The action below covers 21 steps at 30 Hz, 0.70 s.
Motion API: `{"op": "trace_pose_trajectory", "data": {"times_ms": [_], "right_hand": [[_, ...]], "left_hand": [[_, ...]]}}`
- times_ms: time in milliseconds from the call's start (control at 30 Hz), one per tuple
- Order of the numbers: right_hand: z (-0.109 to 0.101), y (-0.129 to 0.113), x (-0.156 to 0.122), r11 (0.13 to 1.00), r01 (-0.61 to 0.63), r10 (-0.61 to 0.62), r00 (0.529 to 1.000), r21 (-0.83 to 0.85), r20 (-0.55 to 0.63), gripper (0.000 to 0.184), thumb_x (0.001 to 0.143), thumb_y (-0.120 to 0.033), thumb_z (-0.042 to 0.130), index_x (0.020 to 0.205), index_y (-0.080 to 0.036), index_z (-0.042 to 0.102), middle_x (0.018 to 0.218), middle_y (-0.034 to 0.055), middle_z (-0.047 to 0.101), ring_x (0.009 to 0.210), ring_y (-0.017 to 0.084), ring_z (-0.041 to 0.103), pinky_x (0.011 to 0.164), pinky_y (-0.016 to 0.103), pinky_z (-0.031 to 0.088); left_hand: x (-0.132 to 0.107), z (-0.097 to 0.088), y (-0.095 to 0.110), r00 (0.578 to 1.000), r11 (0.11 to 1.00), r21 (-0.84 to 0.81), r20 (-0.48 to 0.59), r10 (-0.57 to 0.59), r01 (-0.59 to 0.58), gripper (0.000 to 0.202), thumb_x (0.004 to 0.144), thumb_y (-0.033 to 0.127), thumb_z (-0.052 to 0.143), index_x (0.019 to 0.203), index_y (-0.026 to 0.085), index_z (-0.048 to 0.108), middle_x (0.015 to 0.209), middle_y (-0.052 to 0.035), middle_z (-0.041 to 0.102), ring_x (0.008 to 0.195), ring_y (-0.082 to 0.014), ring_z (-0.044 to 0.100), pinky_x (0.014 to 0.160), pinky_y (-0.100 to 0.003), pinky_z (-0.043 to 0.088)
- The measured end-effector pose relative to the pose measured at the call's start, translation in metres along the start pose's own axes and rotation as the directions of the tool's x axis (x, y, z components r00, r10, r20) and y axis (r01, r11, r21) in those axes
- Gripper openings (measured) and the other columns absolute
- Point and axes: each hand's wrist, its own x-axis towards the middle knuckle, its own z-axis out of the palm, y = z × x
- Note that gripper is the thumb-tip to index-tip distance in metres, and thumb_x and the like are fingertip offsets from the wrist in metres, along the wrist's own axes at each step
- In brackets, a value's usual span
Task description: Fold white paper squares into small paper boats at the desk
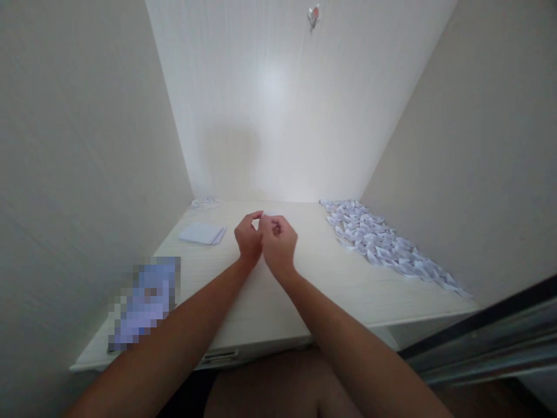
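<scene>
My left hand and my right hand meet above the middle of the table, fingers closed in a pinch. Between the fingertips shows a pale sliver of what looks like a piece of white paper; the fingers hide most of it. To the left lies a small stack of white paper sheets, slightly fanned at its right side. A large spread of folded white paper pieces covers the right side of the table along the wall.
Thin white strips lie in the back left corner of the pale table. A blurred-out bluish flat object rests at the front left, beside my left forearm. Walls enclose the table at left, back and right. A drawer handle sits below the front edge.
</scene>
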Motion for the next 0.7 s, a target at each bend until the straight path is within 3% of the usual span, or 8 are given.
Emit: {"op": "trace_pose_trajectory", "data": {"times_ms": [67,133,267,367,467,533,600,700], "right_hand": [[-0.029,0.015,0.015,0.949,-0.249,0.263,0.963,0.193,-0.051,0.039,0.087,-0.059,0.056,0.088,-0.020,0.059,0.087,0.0077,0.069,0.071,0.019,0.068,0.059,0.030,0.054],[-0.050,0.031,0.027,0.827,-0.415,0.397,0.909,0.379,0.128,0.044,0.081,-0.063,0.061,0.089,-0.020,0.059,0.094,0.0085,0.069,0.076,0.018,0.070,0.062,0.029,0.056],[-0.068,0.060,0.041,0.781,-0.416,0.356,0.909,0.465,0.216,0.030,0.070,-0.045,0.072,0.076,-0.021,0.055,0.079,0.0015,0.064,0.071,0.014,0.066,0.070,0.028,0.058],[-0.072,0.070,0.056,0.827,-0.371,0.320,0.928,0.422,0.190,0.026,0.065,-0.034,0.074,0.068,-0.021,0.052,0.067,-0.0032,0.057,0.061,0.010,0.058,0.065,0.025,0.057],[-0.080,0.073,0.077,0.848,-0.373,0.277,0.918,0.377,0.285,0.025,0.060,-0.030,0.078,0.067,-0.019,0.056,0.063,-0.0037,0.056,0.059,0.010,0.055,0.061,0.025,0.057],[-0.085,0.077,0.089,0.863,-0.375,0.236,0.892,0.339,0.386,0.025,0.060,-0.031,0.078,0.069,-0.018,0.058,0.062,-0.0038,0.056,0.058,0.010,0.055,0.062,0.028,0.058],[-0.087,0.085,0.096,0.889,-0.340,0.203,0.892,0.306,0.403,0.024,0.063,-0.033,0.076,0.070,-0.018,0.058,0.062,-0.0040,0.055,0.058,0.010,0.054,0.060,0.028,0.059],[-0.085,0.099,0.098,0.925,-0.271,0.178,0.928,0.265,0.328,0.018,0.065,-0.031,0.071,0.069,-0.019,0.058,0.064,-0.0029,0.057,0.061,0.011,0.055,0.054,0.024,0.056]], "left_hand": [[-0.002,0.001,0.004,0.994,0.996,0.040,-0.073,0.078,-0.075,0.022,0.092,0.032,0.059,0.099,0.016,0.072,0.098,-0.0082,0.073,0.073,-0.0177,0.063,0.072,-0.032,0.051],[-0.007,0.006,0.006,0.978,0.977,0.054,-0.005,0.207,-0.206,0.017,0.091,0.029,0.060,0.093,0.019,0.073,0.095,-0.0066,0.074,0.078,-0.0181,0.066,0.074,-0.031,0.054],[-0.014,0.015,0.007,0.901,0.936,0.020,0.276,0.333,-0.352,0.017,0.092,0.025,0.058,0.093,0.024,0.075,0.103,-0.0064,0.075,0.093,-0.0202,0.069,0.080,-0.035,0.059],[-0.013,0.017,0.006,0.897,0.932,0.057,0.300,0.326,-0.358,0.018,0.088,0.032,0.066,0.101,0.024,0.074,0.117,-0.0082,0.071,0.099,-0.0227,0.067,0.077,-0.036,0.060],[-0.007,0.017,0.001,0.983,0.976,0.121,0.038,0.178,-0.181,0.045,0.079,0.038,0.077,0.120,0.022,0.067,0.136,-0.0132,0.059,0.120,-0.0285,0.057,0.092,-0.043,0.056],[-0.002,0.019,-0.008,0.994,0.996,0.010,-0.062,-0.091,0.091,0.061,0.075,0.039,0.079,0.129,0.019,0.059,0.138,-0.0179,0.055,0.120,-0.0298,0.057,0.093,-0.044,0.055],[0.003,0.020,-0.018,0.951,0.936,-0.174,0.026,-0.307,0.306,0.066,0.074,0.039,0.080,0.130,0.015,0.056,0.128,-0.0199,0.062,0.108,-0.0274,0.065,0.088,-0.043,0.056],[0.009,0.020,-0.029,0.938,0.879,-0.329,0.153,-0.311,0.345,0.055,0.070,0.036,0.081,0.114,0.011,0.061,0.105,-0.0149,0.071,0.092,-0.0223,0.070,0.088,-0.040,0.056]]}}
